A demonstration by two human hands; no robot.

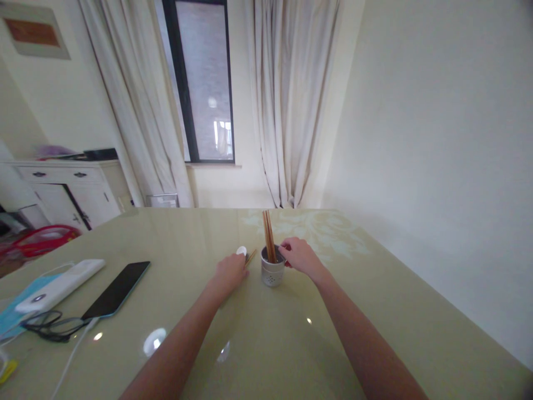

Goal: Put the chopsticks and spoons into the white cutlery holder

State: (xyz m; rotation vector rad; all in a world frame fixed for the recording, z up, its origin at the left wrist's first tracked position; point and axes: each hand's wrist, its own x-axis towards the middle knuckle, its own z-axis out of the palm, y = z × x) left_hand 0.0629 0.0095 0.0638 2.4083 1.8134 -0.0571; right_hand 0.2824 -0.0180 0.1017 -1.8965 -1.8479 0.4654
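A small metal holder (272, 272) stands on the glossy green table (258, 344), with wooden chopsticks (268, 236) upright in it. My right hand (298, 255) rests at the holder's right rim, fingers curled against it; something red shows under the fingers. My left hand (231, 272) lies on the table to the left of the holder, fingers closed over a wooden chopstick (250, 256) that pokes out toward the holder. A small white round object (241, 250) sits just beyond that hand.
At the table's left lie a black phone (117, 289), a white power bank (60, 284) with a cable, black glasses (52, 326) and a blue mask (16, 311). A white wall runs along the right. Curtains, a window and a white cabinet (70, 189) stand beyond.
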